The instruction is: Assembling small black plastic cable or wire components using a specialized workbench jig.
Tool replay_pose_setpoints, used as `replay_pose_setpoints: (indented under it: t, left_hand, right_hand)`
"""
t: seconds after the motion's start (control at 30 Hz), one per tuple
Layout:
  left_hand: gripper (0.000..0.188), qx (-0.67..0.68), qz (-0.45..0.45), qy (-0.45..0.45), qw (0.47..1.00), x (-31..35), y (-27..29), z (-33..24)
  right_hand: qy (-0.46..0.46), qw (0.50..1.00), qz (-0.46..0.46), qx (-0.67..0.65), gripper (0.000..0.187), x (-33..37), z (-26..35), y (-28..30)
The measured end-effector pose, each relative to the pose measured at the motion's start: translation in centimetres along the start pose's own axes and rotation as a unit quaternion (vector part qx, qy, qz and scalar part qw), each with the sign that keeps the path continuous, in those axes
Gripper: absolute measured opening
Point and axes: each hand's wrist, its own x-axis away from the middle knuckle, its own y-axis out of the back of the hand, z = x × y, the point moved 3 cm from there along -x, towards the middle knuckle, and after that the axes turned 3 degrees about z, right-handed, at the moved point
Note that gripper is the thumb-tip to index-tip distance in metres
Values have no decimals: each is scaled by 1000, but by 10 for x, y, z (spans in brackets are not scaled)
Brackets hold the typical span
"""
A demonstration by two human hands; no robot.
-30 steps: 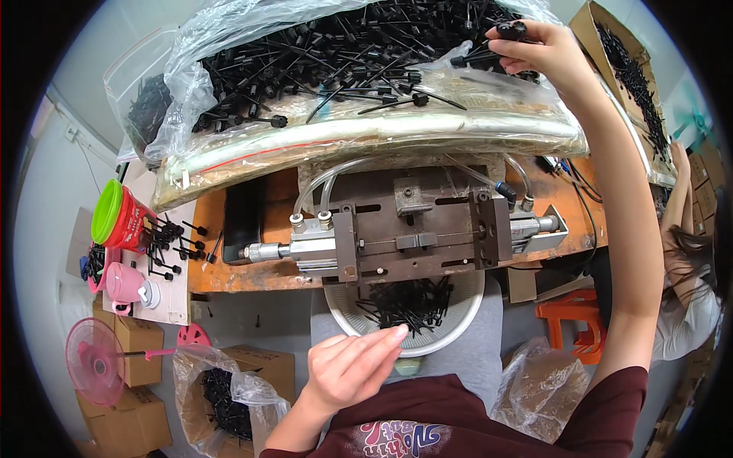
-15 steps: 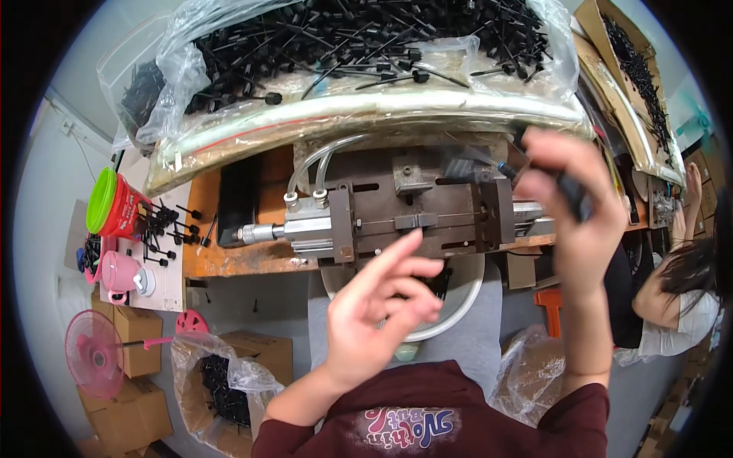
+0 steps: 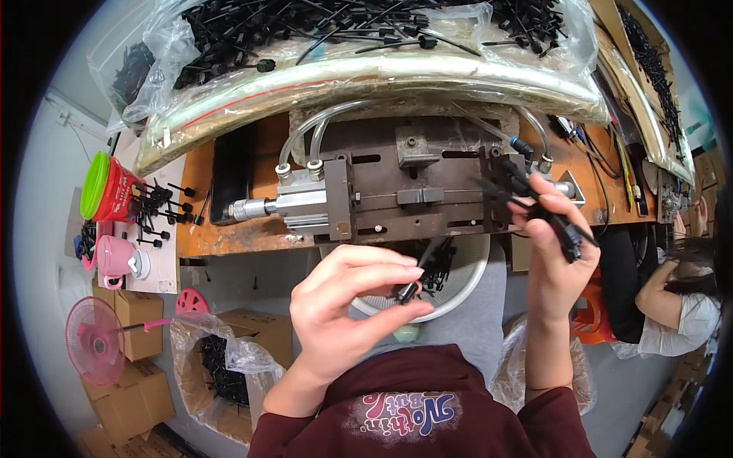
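the left hand [image 3: 347, 309] is raised over the lap, its fingers [image 3: 382, 276] pinched on one black pin [image 3: 416, 276], a thin stem with a small round head at the low end. the pin hangs just above the white bowl [image 3: 469, 282], which sits below the edge of the surface [image 3: 229, 237] and holds more black pins.

the right hand [image 3: 553, 248] is up at the right end of the metal press [image 3: 416, 195], fingers clenched round a bunch of pins [image 3: 546, 210]; their ends stick out above and below the fist, some touching the press's right block. the press is bolted on the orange surface, with a silver cylinder [image 3: 286, 206] at its left and clear hoses [image 3: 321, 126] arching from its top.

behind the press lies a big clear bag of pins [image 3: 366, 46]. at the far left stand a red cup with a green lid [image 3: 111, 187], a few loose pins [image 3: 156, 210] and a pink mug [image 3: 114, 256]. on the floor are a pink fan [image 3: 95, 340], cardboard boxes [image 3: 137, 320] and a bagged box of pins [image 3: 221, 366]. another person [image 3: 676, 298] sits at the right edge.
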Motion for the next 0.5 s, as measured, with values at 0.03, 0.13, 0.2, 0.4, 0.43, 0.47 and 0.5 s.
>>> replay_pose_setpoints:
  t: [0.03, 0.13, 0.2, 0.4, 0.43, 0.47, 0.5]
  left_hand:
    - [35, -82, 0, -29, 996, -1, -3, -1]
    - [32, -264, -13, -98, 960, -2, -17, 8]
    - [30, -313, -3, -110, 943, -3, -27, 24]
    - [26, -400, 8, -143, 905, -8, -39, 42]
    - [25, -420, 10, -148, 895, -9, -40, 41]
    - [25, -441, 12, -154, 884, -10, -41, 41]
    - [25, -461, 13, -159, 873, -12, -41, 40]
  right_hand:
    - [-2, 1000, -16, -12, 25, 2, -1, 3]
    - [-14, 998, -50, -32, 27, 8, 0, 3]
    - [-15, 997, -66, -47, 29, 12, 3, 2]
    - [-36, 995, -76, -44, 33, 24, 8, -5]
    - [-39, 995, -76, -47, 33, 26, 8, -6]
    - [-42, 995, -74, -50, 33, 27, 7, -6]
    - [-42, 995, -75, -52, 34, 28, 7, -6]
